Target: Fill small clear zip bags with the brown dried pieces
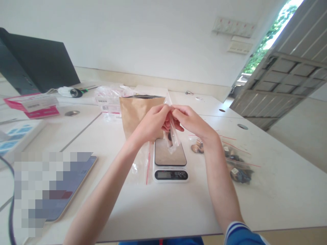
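Observation:
Both my hands are raised over a small digital kitchen scale point(170, 160) on the white table point(281, 190). My left hand point(153, 122) and my right hand point(189, 120) pinch the top edge of a small clear zip bag point(172, 137) that hangs down between them, with something dark inside near its bottom. The bag's lower end hovers just above the scale's platform. Right behind my hands stands a brown paper pouch point(133, 112), open at the top.
Empty clear zip bags with red strips point(143, 166) lie left of the scale. Several filled small bags point(238, 168) lie at the right. A tablet point(66, 183) lies at the front left, a laptop point(38, 64) and pink boxes point(33, 103) at the back left.

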